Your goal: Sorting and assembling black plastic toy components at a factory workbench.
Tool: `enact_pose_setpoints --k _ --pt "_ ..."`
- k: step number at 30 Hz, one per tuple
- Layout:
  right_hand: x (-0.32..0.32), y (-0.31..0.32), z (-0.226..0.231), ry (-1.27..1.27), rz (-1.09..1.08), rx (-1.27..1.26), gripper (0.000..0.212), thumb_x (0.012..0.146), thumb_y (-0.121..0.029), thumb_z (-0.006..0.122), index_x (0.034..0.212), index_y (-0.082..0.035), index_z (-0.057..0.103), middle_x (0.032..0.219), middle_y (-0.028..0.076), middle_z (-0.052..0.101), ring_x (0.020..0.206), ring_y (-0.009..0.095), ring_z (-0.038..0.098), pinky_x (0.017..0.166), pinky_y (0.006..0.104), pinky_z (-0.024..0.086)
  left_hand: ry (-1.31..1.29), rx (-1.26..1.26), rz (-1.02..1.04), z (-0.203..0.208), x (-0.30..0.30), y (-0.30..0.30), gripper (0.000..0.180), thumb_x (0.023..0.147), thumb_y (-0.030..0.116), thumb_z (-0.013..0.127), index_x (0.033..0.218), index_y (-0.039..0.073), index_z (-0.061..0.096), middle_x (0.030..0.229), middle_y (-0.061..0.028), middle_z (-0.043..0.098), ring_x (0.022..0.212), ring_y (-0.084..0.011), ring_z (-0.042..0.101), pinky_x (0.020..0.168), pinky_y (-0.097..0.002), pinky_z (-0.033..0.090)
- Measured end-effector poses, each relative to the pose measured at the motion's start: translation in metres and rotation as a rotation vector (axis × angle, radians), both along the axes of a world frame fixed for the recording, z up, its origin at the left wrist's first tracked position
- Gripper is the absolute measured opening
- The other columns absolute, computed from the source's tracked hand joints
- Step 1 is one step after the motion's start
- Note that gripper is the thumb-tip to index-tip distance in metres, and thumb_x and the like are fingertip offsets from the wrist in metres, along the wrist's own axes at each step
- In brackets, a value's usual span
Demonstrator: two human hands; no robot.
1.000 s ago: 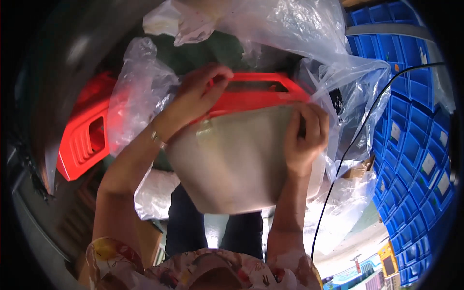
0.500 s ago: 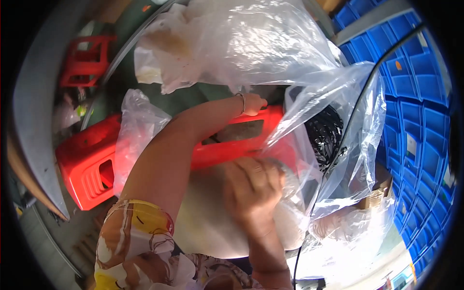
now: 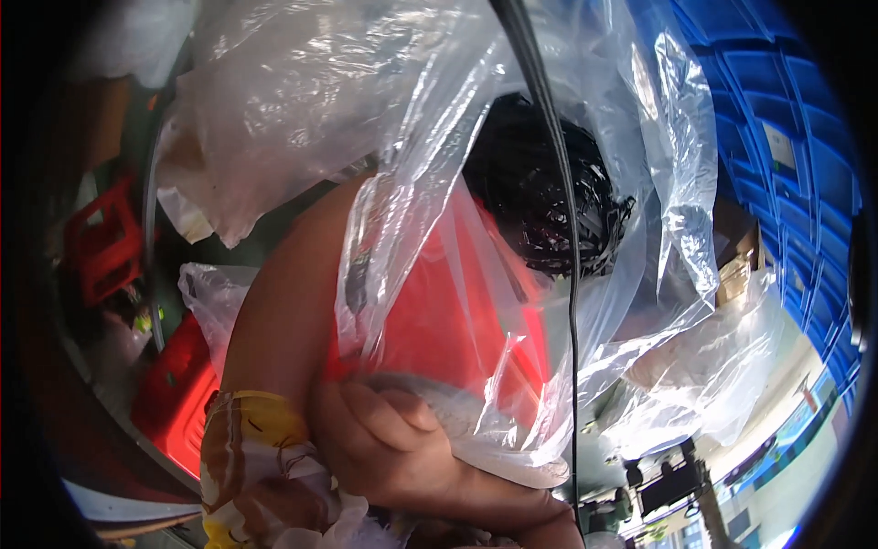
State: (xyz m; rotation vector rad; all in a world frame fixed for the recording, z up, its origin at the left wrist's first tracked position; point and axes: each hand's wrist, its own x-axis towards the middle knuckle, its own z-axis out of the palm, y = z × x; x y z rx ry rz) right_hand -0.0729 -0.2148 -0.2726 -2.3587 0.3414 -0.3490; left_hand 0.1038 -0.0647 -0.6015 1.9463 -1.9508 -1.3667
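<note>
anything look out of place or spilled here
No spill shows. The loose clear plastic looks askew, draped in creases over part of the red plastic piece, and a black cable oddly dangles in front of the work.

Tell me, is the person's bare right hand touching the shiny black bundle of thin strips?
Apart. The head view shows the right hand curled low, and the black bundle higher up, with a red plastic piece plainly between them.

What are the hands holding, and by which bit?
I can't tell. The right hand is curled beside the red plastic piece, but whether it grips an edge doesn't show. The left hand is out of sight.
</note>
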Motion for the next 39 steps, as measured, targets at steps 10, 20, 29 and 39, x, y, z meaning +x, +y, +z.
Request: enact_pose_setpoints --k 10,20,29,39 --pt "0.007 0.000 -0.005 0.111 -0.047 -0.158 0.025 0.063 -0.018 0.056 0.084 -0.011 0.066 0.095 -0.001 0.059 0.084 0.008 0.054 0.071 0.0202 0.036 0.057 -0.063 -0.013 -0.004 -0.040 0.013 0.033 0.076 0.020 0.056 0.107 0.009 0.057 0.096 -0.0207 0.061 0.091 -0.0357 0.059 0.077 -0.0435 0.047" --pt "0.007 0.003 -0.001 0.070 -0.096 -0.025 0.033 0.056 -0.013 0.054 0.086 -0.007 0.066 0.097 0.003 0.060 0.092 0.016 0.055 0.081 0.0237 0.041 -0.066 -0.123 0.129 -0.110 -0.004 -0.208 0.031 0.076 0.020 0.056 0.105 0.008 0.058 0.095 -0.0206 0.061 0.089 -0.0356 0.059 0.076 -0.0432 0.047" --pt "0.007 0.005 -0.004 0.018 -0.065 -0.039 0.019 0.065 -0.018 0.058 0.082 -0.015 0.065 0.088 -0.004 0.057 0.083 0.009 0.052 0.070 0.0217 0.034 0.103 -0.243 0.367 -0.073 0.027 -0.132 0.022 0.074 0.013 0.058 0.093 0.003 0.057 0.086 -0.0190 0.061 0.083 -0.0341 0.059 0.071 -0.0404 0.047" --pt "0.009 0.012 -0.001 0.026 -0.049 -0.086 0.025 0.060 -0.015 0.063 0.084 -0.012 0.066 0.093 -0.003 0.056 0.083 0.014 0.049 0.070 0.0281 0.034 0.165 0.072 1.144 -0.031 0.047 0.115 0.028 0.076 0.016 0.059 0.095 -0.005 0.059 0.085 -0.0153 0.062 0.079 -0.0203 0.059 0.072 -0.0329 0.046"
